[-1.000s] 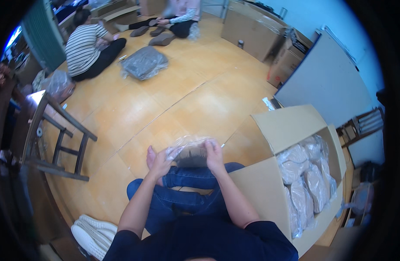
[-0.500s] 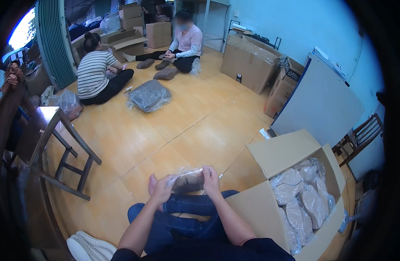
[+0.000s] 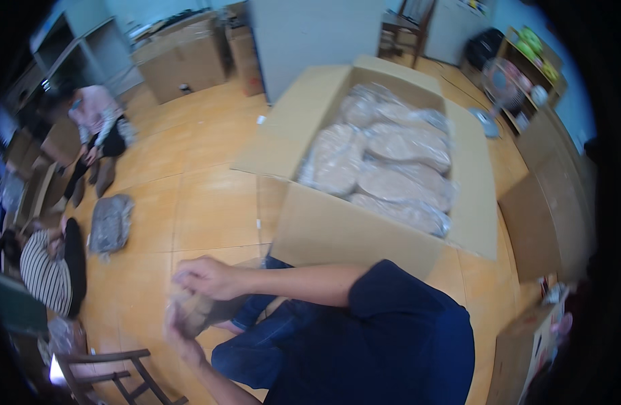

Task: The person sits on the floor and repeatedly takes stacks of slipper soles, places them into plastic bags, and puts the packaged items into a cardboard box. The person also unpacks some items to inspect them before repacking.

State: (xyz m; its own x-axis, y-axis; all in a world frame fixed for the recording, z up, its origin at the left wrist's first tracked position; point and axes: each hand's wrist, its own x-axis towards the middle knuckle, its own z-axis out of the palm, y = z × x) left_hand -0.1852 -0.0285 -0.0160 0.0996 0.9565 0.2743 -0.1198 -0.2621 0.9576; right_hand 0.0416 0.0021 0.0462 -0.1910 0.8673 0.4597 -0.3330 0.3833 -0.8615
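Between my hands, left of my bent legs, is a brown shoe in a clear plastic bag [image 3: 201, 310], partly hidden and blurred. My right hand [image 3: 212, 278] closes on the bag's upper edge, its fingers bent together. My left hand [image 3: 180, 335] grips the near side of the bag from below, its fingers smeared a little. Beyond my right arm, a large open carton [image 3: 354, 223] holds several pale tan shoes [image 3: 395, 145], each in clear plastic and packed close together.
Two people sit on the floor at the left, one in stripes [image 3: 47, 273], one in pink [image 3: 97, 111]. Near them lies a grey plastic-wrapped bundle [image 3: 111, 224]. A wooden stool [image 3: 131, 374] stands lower left. More cartons [image 3: 182, 61], a grey board [image 3: 314, 34] and a fan [image 3: 501, 84] surround the floor.
My view has swung to the right, bringing the open carton to the middle. Both hands still hold the bagged shoe, which now shows at the left and is tilted.
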